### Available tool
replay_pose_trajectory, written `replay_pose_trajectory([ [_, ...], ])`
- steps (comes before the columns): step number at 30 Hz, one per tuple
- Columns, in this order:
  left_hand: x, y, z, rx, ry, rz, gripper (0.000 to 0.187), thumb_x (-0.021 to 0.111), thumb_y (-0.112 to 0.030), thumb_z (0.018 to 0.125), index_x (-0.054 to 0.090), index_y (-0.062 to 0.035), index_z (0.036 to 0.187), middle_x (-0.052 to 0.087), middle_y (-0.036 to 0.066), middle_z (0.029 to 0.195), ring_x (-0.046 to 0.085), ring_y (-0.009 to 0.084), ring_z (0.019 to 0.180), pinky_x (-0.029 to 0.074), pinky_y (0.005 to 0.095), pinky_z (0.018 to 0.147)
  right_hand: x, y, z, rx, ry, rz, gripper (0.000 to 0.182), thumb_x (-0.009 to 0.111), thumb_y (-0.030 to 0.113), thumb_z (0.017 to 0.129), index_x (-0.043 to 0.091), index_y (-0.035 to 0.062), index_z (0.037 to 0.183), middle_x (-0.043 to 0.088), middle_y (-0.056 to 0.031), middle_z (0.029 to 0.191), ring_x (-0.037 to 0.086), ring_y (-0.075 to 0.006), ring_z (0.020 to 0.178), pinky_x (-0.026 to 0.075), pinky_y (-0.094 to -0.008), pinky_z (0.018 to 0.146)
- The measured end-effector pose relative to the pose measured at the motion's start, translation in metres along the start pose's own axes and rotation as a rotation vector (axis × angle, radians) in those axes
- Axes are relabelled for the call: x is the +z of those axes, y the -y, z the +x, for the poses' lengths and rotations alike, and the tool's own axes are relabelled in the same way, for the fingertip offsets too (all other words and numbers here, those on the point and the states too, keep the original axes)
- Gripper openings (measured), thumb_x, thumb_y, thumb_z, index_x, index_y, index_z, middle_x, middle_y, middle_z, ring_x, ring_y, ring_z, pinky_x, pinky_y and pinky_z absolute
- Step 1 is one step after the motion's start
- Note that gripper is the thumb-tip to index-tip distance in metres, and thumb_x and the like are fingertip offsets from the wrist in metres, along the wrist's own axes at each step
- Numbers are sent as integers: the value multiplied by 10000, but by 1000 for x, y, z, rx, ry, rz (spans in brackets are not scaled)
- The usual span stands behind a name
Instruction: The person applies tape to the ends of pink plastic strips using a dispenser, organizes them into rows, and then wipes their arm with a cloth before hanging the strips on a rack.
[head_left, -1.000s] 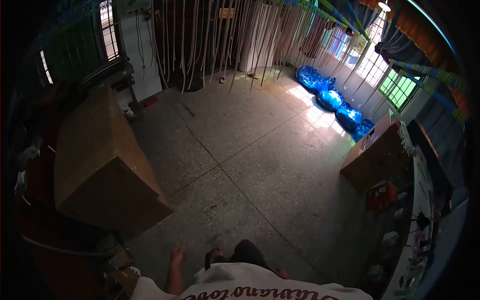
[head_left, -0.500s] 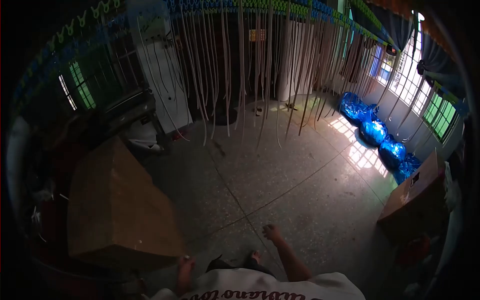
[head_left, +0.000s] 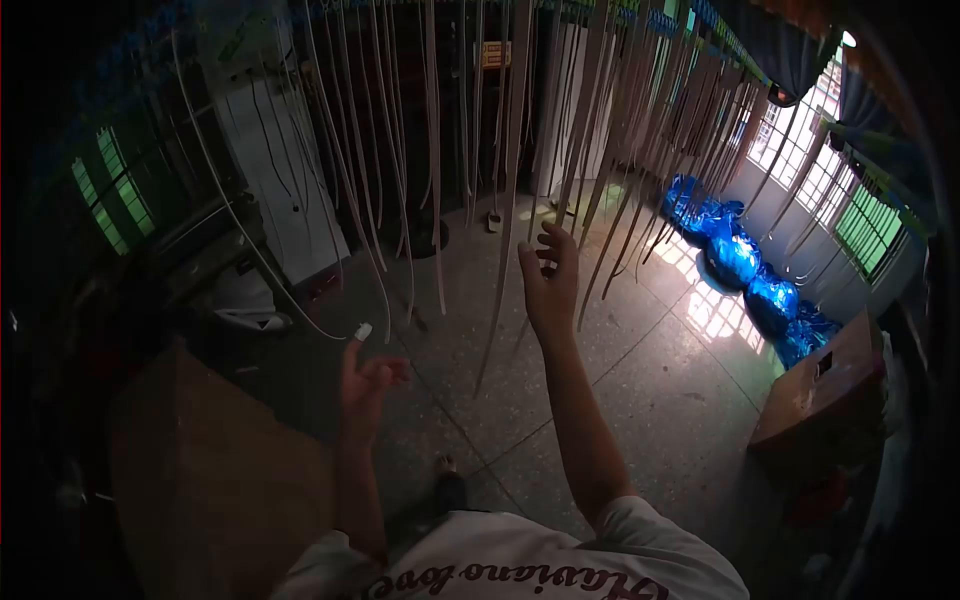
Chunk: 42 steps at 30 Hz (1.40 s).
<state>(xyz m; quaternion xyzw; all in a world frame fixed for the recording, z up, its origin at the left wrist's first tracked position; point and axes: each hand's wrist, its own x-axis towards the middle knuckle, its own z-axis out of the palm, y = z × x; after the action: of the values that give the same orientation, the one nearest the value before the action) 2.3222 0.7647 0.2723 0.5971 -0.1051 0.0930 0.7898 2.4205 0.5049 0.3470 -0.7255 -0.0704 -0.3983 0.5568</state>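
Note:
Long, narrow pale strips hang in rows in front of me. My right hand is raised among their lower parts, its fingers apart and bent, with one strip hanging just left of its thumb. Lower and to the left, my left hand has one finger stretched up and the others loosely bent, holding nothing. A white wrapping covers that fingertip, and the end of a thin pale strip reaches close to it.
Green and blue clips line the racks overhead. A large cardboard box stands at my left and another box at the right. Shiny blue bags lie along the window wall. A dark bench stands at the left.
Both hands have risen from beside my body toward the hanging strips, the right one higher. My view has moved forward, so the strips appear closer.

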Motion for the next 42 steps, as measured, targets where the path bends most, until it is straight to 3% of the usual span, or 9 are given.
replay_pose_trajectory([
  [3, 7, -18, 65, 84, 122, -36, 718, 621, -278, 953, 196, -25, 1474, 666, 156, 1027, 653, 210, 883, 508, 344, 812, 28, -4, 19, 99, -40, -21, 361, 633, 191, 933, 531, 32, 1241, 590, -116, 1143, 593, -178, 975, 497, -305, 792],
  [8, 21, -29, 161, 271, 360, -146, 675, 602, -174, 944, 203, 0, 1460, 650, 175, 1056, 622, 218, 948, 457, 366, 861, 42, -12, 40, 226, 72, 438, 249, 668, 169, 914, 619, 9, 1098, 664, -74, 948, 633, -145, 875, 510, -301, 789],
  [11, 37, -35, 194, 365, 447, -132, 651, 605, -159, 936, 229, -7, 1446, 646, 174, 1073, 614, 212, 962, 455, 364, 864, 41, -15, 33, 252, 120, 498, 222, 672, 142, 913, 624, 11, 1086, 666, -69, 929, 633, -135, 864, 511, -287, 778],
  [15, 70, -51, 203, 312, 447, -150, 648, 640, -125, 909, 269, -13, 1428, 646, 181, 1089, 617, 209, 992, 460, 356, 883, 44, -4, 20, 331, 221, 635, 194, 637, 142, 941, 619, 18, 1090, 669, -76, 902, 635, -142, 827, 511, -285, 751],
  [17, 80, -55, 196, 298, 427, -134, 659, 657, -107, 895, 277, -15, 1426, 646, 185, 1094, 618, 207, 1005, 464, 353, 887, 45, 6, 15, 518, 306, 1169, 187, 579, 173, 979, 601, 26, 1094, 653, -76, 899, 631, -150, 793, 507, -287, 715],
  [20, 92, -59, 191, 310, 463, -35, 698, 643, -241, 933, 247, 16, 1447, 653, 185, 1072, 658, 247, 953, 519, 376, 829, 43, 28, 5, 671, 316, 1462, 198, 523, 203, 1007, 579, 33, 1090, 629, -68, 895, 616, -142, 736, 503, -286, 659],
  [26, 94, -58, 180, 234, 564, -146, 755, 686, -212, 904, 222, 57, 1435, 646, 207, 1095, 642, 287, 1047, 541, 389, 888, 37, 53, 4, 872, 365, 1544, 189, 516, 207, 1007, 573, 39, 1073, 602, -55, 880, 590, -121, 682, 490, -259, 572],
  [32, 101, -59, 184, 264, 623, -188, 801, 701, -222, 891, 197, 61, 1445, 640, 224, 1119, 629, 289, 1070, 554, 372, 868, 28, 51, 13, 905, 377, 1674, 193, 518, 187, 1002, 570, 26, 1095, 611, -67, 882, 607, -125, 700, 494, -247, 565],
  [42, 116, -63, 183, 237, 508, -145, 754, 693, -191, 877, 245, 78, 1421, 641, 153, 978, 630, 279, 950, 514, 357, 855, 30, 45, 15, 875, 424, 1726, 186, 518, 156, 995, 568, 14, 1104, 622, -87, 877, 610, -130, 701, 493, -249, 566],
])
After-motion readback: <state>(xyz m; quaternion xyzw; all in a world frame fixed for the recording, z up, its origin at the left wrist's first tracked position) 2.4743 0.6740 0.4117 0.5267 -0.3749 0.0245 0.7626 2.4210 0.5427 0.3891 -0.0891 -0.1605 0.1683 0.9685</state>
